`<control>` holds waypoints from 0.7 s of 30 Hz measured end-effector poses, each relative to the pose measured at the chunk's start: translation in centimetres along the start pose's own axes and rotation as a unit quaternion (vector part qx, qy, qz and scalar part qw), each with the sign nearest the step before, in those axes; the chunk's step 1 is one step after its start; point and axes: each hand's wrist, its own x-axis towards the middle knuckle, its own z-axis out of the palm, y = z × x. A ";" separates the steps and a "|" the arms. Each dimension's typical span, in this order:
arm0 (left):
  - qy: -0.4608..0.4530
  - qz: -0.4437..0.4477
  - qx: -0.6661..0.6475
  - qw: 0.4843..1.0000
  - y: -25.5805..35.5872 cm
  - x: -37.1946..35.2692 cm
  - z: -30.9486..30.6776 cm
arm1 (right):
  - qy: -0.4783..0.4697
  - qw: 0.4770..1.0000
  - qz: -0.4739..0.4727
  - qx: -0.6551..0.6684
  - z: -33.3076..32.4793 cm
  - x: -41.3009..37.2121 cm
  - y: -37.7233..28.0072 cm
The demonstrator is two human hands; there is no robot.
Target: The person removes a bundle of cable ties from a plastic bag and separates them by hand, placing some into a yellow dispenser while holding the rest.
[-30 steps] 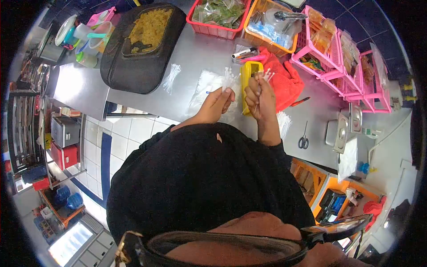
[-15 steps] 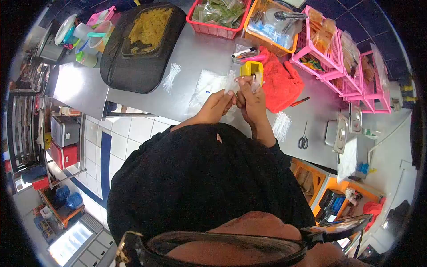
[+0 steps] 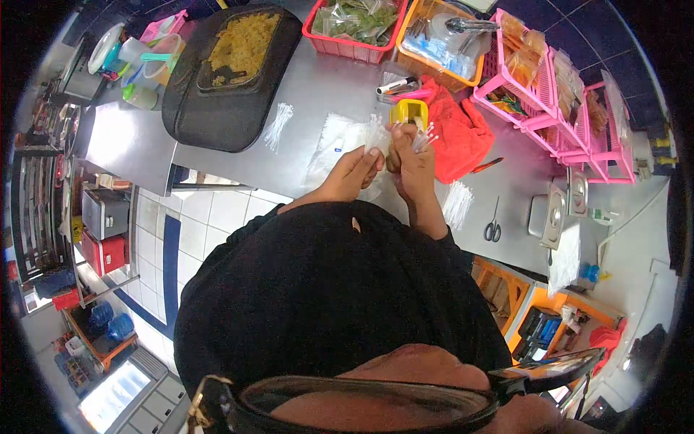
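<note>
My left hand [image 3: 354,172] is closed on a bunch of thin white sticks [image 3: 377,130], which seems to have clear plastic around it. Close beside it, my right hand [image 3: 413,165] is wrapped round more white sticks with small round tips [image 3: 428,137], fanned out above the fingers. Just beyond the hands stands a yellow tape dispenser [image 3: 409,112]. A stack of clear plastic bags [image 3: 336,145] lies on the steel table left of my hands. Loose piles of similar sticks rest to the left [image 3: 278,126] and to the right [image 3: 457,206].
A red cloth [image 3: 463,137], scissors [image 3: 493,224] and a pen [image 3: 487,166] lie on the right. Baskets, one pink-red [image 3: 354,49] and one orange [image 3: 441,72], line the back beside pink racks [image 3: 531,94]. A black case with yellow food [image 3: 210,119] sits at left.
The sticks in my right hand now fan out and show more above the fingers. My right hand has turned slightly; my left hand stays nearly in place.
</note>
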 end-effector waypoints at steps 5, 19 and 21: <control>-0.002 -0.019 -0.008 1.000 -0.3 0.1 -0.4 | 0.050 0.993 -0.041 0.101 -0.1 0.7 -0.9; -0.004 -0.025 0.027 0.999 0.3 -0.1 0.1 | 0.023 0.996 -0.038 -0.075 0.1 0.2 -0.7; -0.010 -0.020 0.032 0.999 0.1 0.0 -0.1 | 0.023 0.997 -0.032 -0.067 0.1 0.2 -0.7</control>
